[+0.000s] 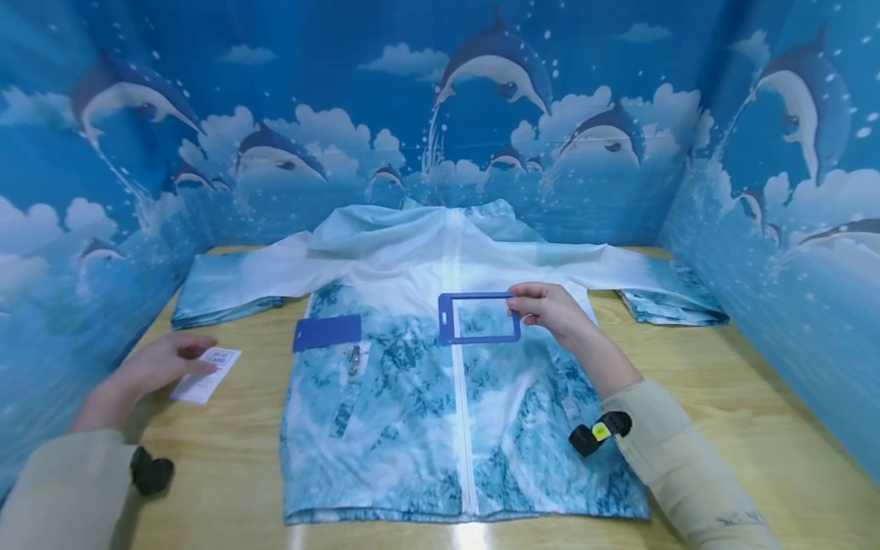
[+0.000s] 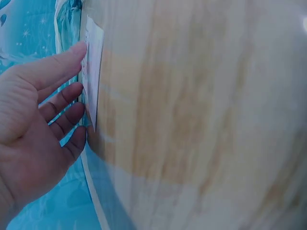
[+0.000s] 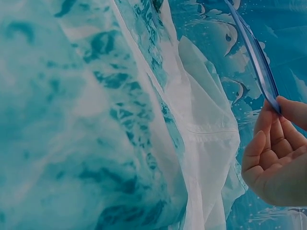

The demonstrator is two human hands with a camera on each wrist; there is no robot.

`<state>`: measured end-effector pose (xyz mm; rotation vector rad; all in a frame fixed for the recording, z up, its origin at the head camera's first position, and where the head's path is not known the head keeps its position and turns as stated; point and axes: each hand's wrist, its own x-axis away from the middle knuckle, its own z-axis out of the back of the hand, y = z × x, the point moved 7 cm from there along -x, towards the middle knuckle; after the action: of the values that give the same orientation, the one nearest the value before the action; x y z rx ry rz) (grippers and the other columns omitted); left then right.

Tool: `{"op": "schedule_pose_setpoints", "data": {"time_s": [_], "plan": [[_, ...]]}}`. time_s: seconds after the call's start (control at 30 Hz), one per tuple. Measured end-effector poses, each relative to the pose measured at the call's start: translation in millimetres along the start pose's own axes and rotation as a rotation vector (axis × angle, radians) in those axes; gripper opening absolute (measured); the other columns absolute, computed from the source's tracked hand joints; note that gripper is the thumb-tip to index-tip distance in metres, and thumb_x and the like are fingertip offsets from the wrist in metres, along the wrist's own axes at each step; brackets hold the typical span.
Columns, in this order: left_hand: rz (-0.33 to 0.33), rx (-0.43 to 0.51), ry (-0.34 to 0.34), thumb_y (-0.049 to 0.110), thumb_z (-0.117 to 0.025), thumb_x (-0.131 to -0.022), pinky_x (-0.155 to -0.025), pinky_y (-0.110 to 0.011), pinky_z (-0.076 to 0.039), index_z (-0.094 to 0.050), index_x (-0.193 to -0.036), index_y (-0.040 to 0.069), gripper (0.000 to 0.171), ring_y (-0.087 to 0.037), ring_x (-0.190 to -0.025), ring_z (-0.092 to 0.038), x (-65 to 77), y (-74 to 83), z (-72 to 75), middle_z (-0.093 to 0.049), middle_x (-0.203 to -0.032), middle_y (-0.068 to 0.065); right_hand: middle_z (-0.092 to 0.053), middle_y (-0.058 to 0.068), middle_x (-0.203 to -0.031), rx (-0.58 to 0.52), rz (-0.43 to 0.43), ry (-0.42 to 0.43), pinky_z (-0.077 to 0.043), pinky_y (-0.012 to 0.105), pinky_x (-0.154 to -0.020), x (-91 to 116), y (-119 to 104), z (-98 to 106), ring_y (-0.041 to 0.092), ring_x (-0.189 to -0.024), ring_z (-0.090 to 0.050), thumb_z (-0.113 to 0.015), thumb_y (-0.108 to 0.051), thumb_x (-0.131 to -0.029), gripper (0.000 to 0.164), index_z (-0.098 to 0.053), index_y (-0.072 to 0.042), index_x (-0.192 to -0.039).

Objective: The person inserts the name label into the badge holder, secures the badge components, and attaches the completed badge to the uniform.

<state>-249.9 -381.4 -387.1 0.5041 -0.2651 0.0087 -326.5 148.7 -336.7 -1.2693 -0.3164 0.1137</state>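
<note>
My right hand pinches the right end of a blue rectangular card-holder frame between thumb and fingers. The frame's middle is see-through, and it is raised over a jacket; in the right wrist view the card-holder frame appears nearly edge-on. On the left, my left hand has its thumb across a small white printed card. In the left wrist view its loosely bent fingers come up to the card, none visibly wrapped round it. A flat blue card-holder piece lies on the jacket.
A blue-and-white zip jacket is spread over the wooden table, sleeves out to both sides. A small dark metallic object lies on its left half. Dolphin-print curtains enclose the table at the back and sides.
</note>
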Motion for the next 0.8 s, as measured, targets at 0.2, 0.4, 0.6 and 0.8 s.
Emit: {"op": "schedule_pose_setpoints", "data": {"time_s": [0.2, 0.4, 0.6, 0.8], "plan": [[-0.016, 0.042, 0.004, 0.027, -0.065, -0.086, -0.084, -0.057, -0.036, -0.04, -0.131, -0.012, 0.065, -0.047, -0.107, -0.042, -1.3, -3.5, 1.6, -0.043, -0.122, -0.036, -0.065, 0.002, -0.089, -0.002, -0.002, 0.002, -0.046, 0.036, -0.077, 0.9, 0.1, 1.4, 0.015, -0.079, -0.056, -0.056, -0.018, -0.094, 0.034, -0.055, 0.003, -0.12], [-0.004, 0.047, 0.001, 0.022, -0.066, -0.084, -0.078, -0.047, -0.039, -0.044, -0.129, -0.011, 0.06, -0.04, -0.099, -0.046, -2.3, -3.9, 2.7, -0.048, -0.113, -0.032, -0.065, 0.006, -0.091, -0.03, 0.005, -0.012, -0.046, 0.034, -0.075, 2.1, -0.2, -0.9, 0.014, -0.077, -0.056, -0.056, -0.017, -0.094, 0.032, -0.055, 0.003, -0.119], [0.023, 0.059, 0.008, 0.019, -0.067, -0.083, -0.069, -0.034, -0.035, -0.048, -0.122, -0.012, 0.053, -0.031, -0.089, -0.045, -2.8, -5.5, 2.3, -0.051, -0.1, -0.021, -0.065, 0.01, -0.093, -0.042, 0.014, -0.023, -0.046, 0.035, -0.074, 2.9, 0.9, -2.6, 0.014, -0.075, -0.056, -0.056, -0.016, -0.094, 0.031, -0.055, 0.003, -0.119], [0.052, 0.085, -0.001, 0.018, -0.066, -0.084, -0.068, -0.034, -0.034, -0.051, -0.116, -0.01, 0.044, -0.03, -0.087, -0.042, -3.0, -6.8, 2.0, -0.049, -0.096, -0.017, -0.065, 0.002, -0.087, -0.035, 0.006, -0.023, -0.045, 0.036, -0.076, 2.5, 2.4, -3.1, 0.014, -0.077, -0.056, -0.056, -0.017, -0.094, 0.033, -0.055, 0.003, -0.12]]}}
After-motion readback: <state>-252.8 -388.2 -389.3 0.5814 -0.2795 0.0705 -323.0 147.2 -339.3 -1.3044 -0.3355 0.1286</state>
